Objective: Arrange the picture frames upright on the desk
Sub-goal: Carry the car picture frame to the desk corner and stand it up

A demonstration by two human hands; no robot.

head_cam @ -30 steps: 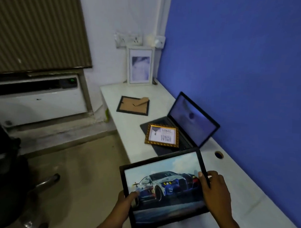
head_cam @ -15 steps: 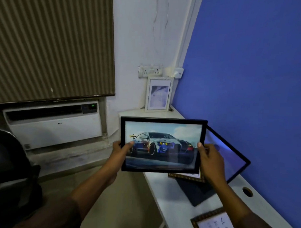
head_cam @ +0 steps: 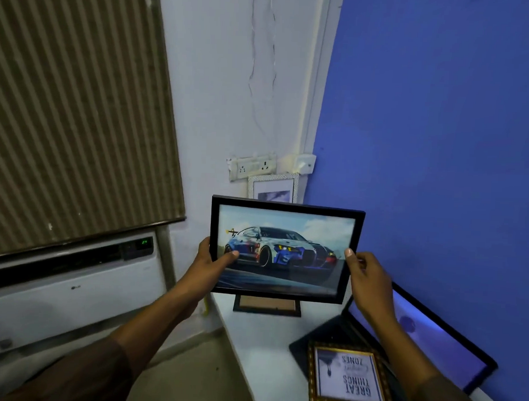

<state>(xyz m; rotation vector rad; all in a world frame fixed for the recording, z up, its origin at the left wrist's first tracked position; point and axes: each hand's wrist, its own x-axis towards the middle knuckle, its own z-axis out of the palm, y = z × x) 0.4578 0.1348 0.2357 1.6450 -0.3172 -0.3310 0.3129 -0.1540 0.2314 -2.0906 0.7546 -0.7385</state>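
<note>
A black picture frame with a race-car photo (head_cam: 285, 249) is held in the air above the far end of the white desk (head_cam: 258, 350), its picture facing me. My left hand (head_cam: 213, 258) grips its left edge and my right hand (head_cam: 365, 279) grips its right edge. Behind it a white frame (head_cam: 272, 187) stands upright against the back wall, mostly hidden. A dark frame (head_cam: 267, 305) lies face down on the desk just below the held one. A gold frame with text (head_cam: 348, 378) lies flat on the laptop.
An open laptop (head_cam: 432, 335) sits on the desk against the blue wall on the right. Wall sockets (head_cam: 252, 168) are above the white frame. An air conditioner (head_cam: 74, 286) and a striped blind (head_cam: 74, 109) are to the left. Floor lies beside the desk.
Both hands have lifted the car frame from low over the near desk and carried it up and away toward the far end. My view has moved forward along the desk.
</note>
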